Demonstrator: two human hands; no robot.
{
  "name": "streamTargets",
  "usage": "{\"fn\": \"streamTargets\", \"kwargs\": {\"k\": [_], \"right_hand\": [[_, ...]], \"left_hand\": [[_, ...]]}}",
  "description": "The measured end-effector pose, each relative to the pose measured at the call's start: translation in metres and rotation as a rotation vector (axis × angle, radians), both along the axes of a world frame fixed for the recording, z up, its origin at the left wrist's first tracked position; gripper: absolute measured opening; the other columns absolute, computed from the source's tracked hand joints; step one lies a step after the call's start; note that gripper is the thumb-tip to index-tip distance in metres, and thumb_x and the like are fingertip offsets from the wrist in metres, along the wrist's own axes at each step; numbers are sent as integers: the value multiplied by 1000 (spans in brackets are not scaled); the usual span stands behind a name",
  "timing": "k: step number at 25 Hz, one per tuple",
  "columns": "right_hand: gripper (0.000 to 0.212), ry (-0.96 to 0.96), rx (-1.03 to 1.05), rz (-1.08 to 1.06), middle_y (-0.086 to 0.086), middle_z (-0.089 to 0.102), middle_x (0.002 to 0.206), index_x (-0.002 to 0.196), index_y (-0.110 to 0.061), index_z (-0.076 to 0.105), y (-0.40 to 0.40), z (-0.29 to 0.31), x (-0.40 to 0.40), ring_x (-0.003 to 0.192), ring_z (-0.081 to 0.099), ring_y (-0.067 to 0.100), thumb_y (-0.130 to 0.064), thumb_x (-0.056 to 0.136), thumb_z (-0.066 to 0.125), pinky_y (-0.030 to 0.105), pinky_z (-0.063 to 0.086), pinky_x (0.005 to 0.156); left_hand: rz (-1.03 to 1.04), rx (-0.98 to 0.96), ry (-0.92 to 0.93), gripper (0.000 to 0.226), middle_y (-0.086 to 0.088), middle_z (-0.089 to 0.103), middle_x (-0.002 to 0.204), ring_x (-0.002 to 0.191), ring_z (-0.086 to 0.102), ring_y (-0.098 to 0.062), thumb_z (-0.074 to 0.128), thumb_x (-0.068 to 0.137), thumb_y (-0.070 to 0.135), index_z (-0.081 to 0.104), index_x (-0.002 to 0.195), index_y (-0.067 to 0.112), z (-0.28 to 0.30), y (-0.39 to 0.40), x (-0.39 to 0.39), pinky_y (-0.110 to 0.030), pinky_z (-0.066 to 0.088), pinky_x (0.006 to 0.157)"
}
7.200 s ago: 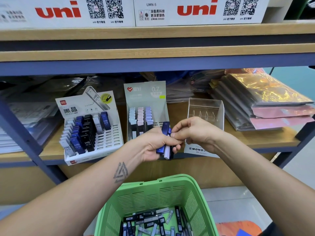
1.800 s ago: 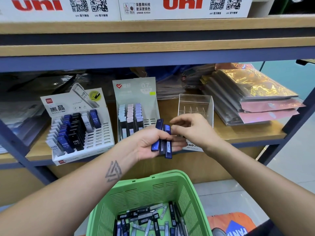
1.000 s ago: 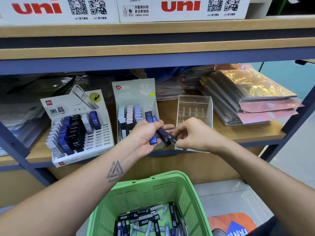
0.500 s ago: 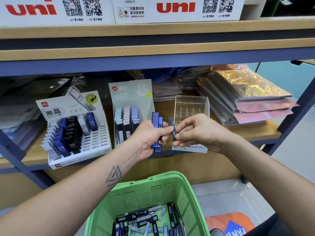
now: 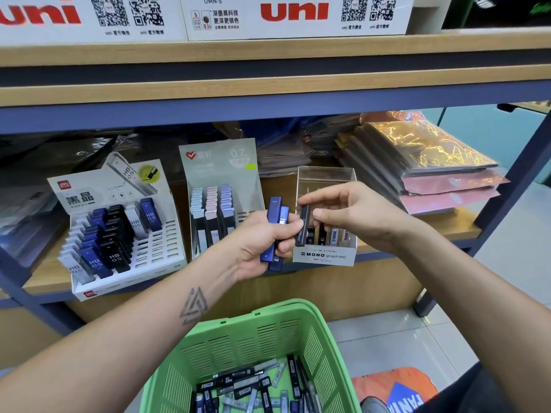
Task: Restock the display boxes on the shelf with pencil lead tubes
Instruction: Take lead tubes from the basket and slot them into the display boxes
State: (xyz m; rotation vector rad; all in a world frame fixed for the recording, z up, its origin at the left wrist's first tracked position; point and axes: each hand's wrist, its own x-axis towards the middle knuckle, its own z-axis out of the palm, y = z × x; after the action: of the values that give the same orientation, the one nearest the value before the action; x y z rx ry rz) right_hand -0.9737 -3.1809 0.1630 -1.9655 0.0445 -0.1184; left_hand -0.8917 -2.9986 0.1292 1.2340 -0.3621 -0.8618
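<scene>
My left hand [image 5: 262, 242] grips two blue lead tubes [image 5: 275, 216] upright in front of the shelf edge. My right hand [image 5: 351, 216] pinches a dark lead tube [image 5: 301, 226] between thumb and fingers, just in front of the clear MONO display box [image 5: 325, 256], which holds a few tubes at its bottom. Left of it stand a grey 0.7 display box [image 5: 220, 162] with pastel-capped tubes and a white HB 0.5 display box [image 5: 125, 263], partly filled with blue, black and white tubes. A green basket [image 5: 262, 329] below holds several loose tubes.
Stacks of glossy packaged sheets [image 5: 429, 168] lie at the right of the wooden shelf [image 5: 453, 228]. White uni cartons [image 5: 295, 16] sit on the shelf above. Blue metal uprights frame both sides. An orange object [image 5: 393, 386] lies on the tiled floor.
My right hand has drawn the dark tube out of the bunch in my left hand and carried it rightward to the front of the MONO box. My left hand keeps two blue tubes.
</scene>
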Motion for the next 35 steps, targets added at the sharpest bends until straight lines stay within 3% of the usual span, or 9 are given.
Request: {"fn": "streamTargets", "kwargs": {"k": [4,8,10,14,22,26,29,33,35], "right_hand": [[13,-37,5,-63,11,75,87,99,-10,78,-8,1,-1,78,67,17,-6,87,76,31,57,75],[9,-55,-2,-166,14,74,82,96,-10,78,-14,0,-1,69,66,16,-7,87,77,29,56,67],[12,-52,31,-163,15,74,81,102,-5,76,-14,-2,-1,71,69,17,-2,91,71,28,59,70],[16,-29,97,-164,16,76,85,107,-2,74,-13,-3,1,79,73,20,1,96,62,28,61,77],[15,-21,192,-236,22,75,87,104,0,72,-8,-1,1,81,75,28,1,90,71,34,63,80],[12,-18,256,-305,27,74,87,96,4,70,0,-6,3,75,76,27,7,85,73,31,63,74],[15,-123,132,-361,19,75,85,99,0,73,-5,-1,6,74,76,23,6,85,74,28,62,71],[16,-300,-399,-509,-1,74,89,104,-13,77,-16,11,22,78,71,8,-10,87,77,18,54,76],[18,-318,-569,-506,1,75,100,108,-13,78,-16,6,33,91,68,12,-14,90,74,23,53,86]], "left_hand": [[-107,0,23,12,-25,67,89,45,41,-8,55,99,3,55,111,-1,0,0,-1,-20,29,49],[-52,79,-4,26,-36,66,108,48,42,-11,58,97,0,55,119,-13,-8,-1,4,-19,31,46],[-16,91,-1,28,-33,68,102,48,43,-11,59,95,-3,55,118,-18,-11,-1,6,-19,33,45],[18,75,38,17,-30,67,99,47,46,-10,62,92,-7,62,108,-11,-10,-1,6,-18,36,45],[195,110,-108,23,-8,65,64,43,46,-12,73,80,-13,65,98,-1,-7,-4,6,-19,37,43],[216,129,-174,26,-9,66,69,44,48,-13,75,78,-14,63,95,1,-11,-6,2,-20,40,42],[242,136,-148,25,-9,66,69,44,49,-12,73,81,-11,64,103,-2,-12,-9,3,-20,39,42],[231,113,5,10,-16,64,75,47,48,-13,59,93,-6,61,102,-4,-10,-8,8,-20,35,44],[208,106,47,10,-18,65,78,47,48,-13,57,95,-3,61,103,-5,-10,-5,10,-20,35,43]]}}
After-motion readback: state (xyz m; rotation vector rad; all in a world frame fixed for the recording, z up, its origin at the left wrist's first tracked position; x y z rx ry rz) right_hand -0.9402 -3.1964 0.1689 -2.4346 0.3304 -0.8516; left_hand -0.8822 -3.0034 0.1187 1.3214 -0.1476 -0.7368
